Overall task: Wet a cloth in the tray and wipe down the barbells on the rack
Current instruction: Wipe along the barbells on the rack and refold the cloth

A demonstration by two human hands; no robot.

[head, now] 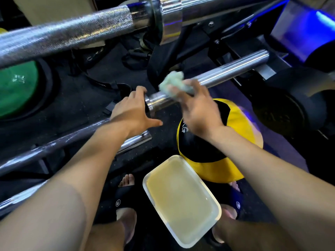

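Gripping a pale green cloth (pixel 173 83) against the barbell sleeve (pixel 213 77), right hand (pixel 197 109); left hand (pixel 131 110) curls over the sleeve's end. Tray (pixel 215 211) of liquid at 6 o'clock, between the feet.

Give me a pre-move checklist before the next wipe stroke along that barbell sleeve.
1. Cloth in right hand and on the barbell sleeve: ok.
2. Left hand steadying the sleeve's near end: ok.
3. Cloth wet enough: cannot tell.
4. Tray holds liquid for re-wetting: ok.
5. Tray within reach, on the floor between the feet: ok.
6. Far part of the sleeve free of obstruction for the stroke: ok.
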